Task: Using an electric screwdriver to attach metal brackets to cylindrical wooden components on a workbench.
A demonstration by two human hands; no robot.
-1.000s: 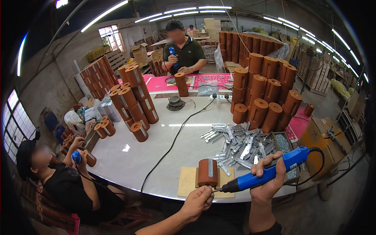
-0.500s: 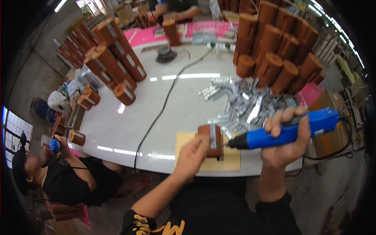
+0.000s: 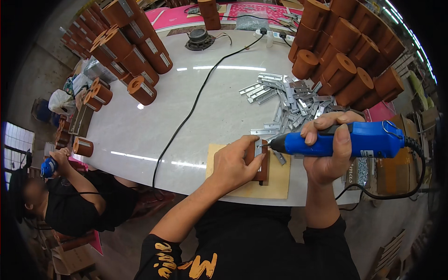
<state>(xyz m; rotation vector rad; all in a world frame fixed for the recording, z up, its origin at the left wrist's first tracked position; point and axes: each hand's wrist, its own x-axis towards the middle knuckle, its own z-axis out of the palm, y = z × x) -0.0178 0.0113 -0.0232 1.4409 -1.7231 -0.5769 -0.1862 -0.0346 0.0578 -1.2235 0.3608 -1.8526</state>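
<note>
My left hand is closed over a reddish-brown cylindrical block, with fingers and thumb along its sides. The block lies on a thin yellowish board near the table's front edge. A silvery metal strip sits along the block's top, partly covered by my fingers. In my right hand is a blue electric screwdriver with a black nose, held level. Its bit points left and meets the strip's area near the far end of the block; whether a screw is on it is too small to tell.
Loose metal strips are heaped beyond the board. Brown cylinders stand stacked at the back right and back left. A black cable crosses the white table. At left another person holds a blue tool.
The screwdriver's bit has moved up and left, onto the metal strip. My left hand has shifted from a pinch at the block's side to a grip over it. The view has tilted down.
</note>
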